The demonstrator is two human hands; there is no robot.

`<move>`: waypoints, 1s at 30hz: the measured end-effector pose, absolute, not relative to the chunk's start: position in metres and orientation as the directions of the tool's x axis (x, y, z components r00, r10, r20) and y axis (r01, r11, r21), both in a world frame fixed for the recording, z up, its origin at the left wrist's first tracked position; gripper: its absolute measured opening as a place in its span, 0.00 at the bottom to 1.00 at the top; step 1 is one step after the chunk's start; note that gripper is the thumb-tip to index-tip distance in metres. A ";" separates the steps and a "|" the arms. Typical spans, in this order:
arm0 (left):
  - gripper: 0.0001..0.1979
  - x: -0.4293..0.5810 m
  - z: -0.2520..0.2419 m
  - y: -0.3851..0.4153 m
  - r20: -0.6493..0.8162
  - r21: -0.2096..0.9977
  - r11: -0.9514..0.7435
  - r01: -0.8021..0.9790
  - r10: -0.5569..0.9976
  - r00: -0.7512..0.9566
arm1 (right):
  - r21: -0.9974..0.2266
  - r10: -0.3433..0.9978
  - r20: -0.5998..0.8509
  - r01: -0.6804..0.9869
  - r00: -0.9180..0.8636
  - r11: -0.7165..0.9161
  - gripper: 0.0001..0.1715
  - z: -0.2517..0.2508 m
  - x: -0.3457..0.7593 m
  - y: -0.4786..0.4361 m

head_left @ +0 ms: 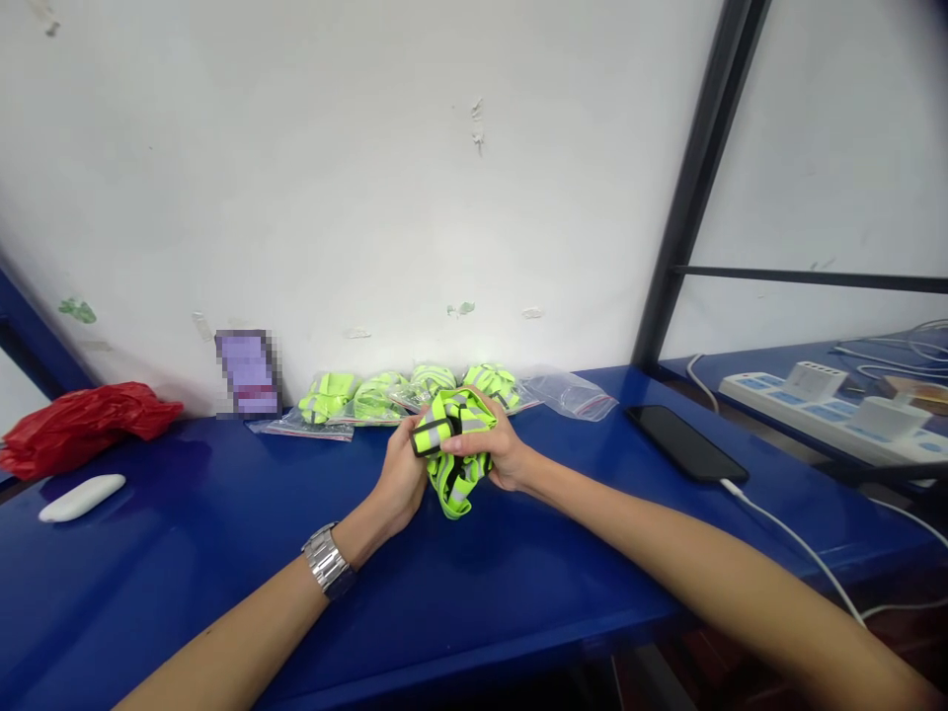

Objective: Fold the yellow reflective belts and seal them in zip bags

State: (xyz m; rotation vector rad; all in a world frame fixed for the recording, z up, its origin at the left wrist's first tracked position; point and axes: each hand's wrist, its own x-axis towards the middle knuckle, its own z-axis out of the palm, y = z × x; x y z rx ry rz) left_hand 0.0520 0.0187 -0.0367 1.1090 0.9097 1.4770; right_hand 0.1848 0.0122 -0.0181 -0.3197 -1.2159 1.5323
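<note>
A bundled neon-yellow reflective strap harness (455, 444), with grey stripes and black edging, is held just above the blue table. My left hand (404, 479) grips its left side, its fingers mostly hidden behind the bundle. On the right side, my right hand (504, 444) is closed on it with the thumb across the front. A loop of strap hangs below both hands. Behind it, several similar neon bundles (330, 397) lie in clear zip bags along the wall. A flat clear zip bag (570, 393) rests to their right.
On the blue table (474, 632), a red plastic bag (89, 425) and a white oblong object (81, 498) lie at left. A blurred-screen phone (250, 373) leans on the wall. At right are a black phone (685, 442) on a white cable and a power strip (829, 415).
</note>
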 end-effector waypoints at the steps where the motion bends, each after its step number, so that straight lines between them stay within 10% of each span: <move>1: 0.23 0.050 -0.034 0.018 0.147 0.949 -0.132 -0.285 0.989 0.032 | -0.818 0.839 0.386 -0.563 -0.384 0.119 0.27 -0.017 0.185 0.011; 6: 0.38 0.041 -0.011 0.013 -0.026 0.979 0.087 -0.182 0.949 0.316 | -0.865 0.829 0.372 -0.481 -0.417 0.146 0.30 -0.019 0.189 0.015; 17: 0.29 0.058 -0.046 0.016 0.097 0.974 -0.145 -0.174 0.961 -0.258 | -0.869 0.771 0.470 -0.376 -0.430 0.320 0.34 -0.025 0.183 0.011; 23: 0.30 0.062 -0.043 0.013 0.204 0.961 -0.222 -0.167 0.972 -0.118 | -0.773 0.730 0.590 0.020 -0.345 0.634 0.37 -0.030 0.191 0.023; 30: 0.27 0.053 -0.038 0.020 0.276 0.960 -0.279 -0.017 0.956 -0.100 | -0.743 0.768 0.564 0.219 -0.303 0.632 0.52 -0.034 0.192 0.030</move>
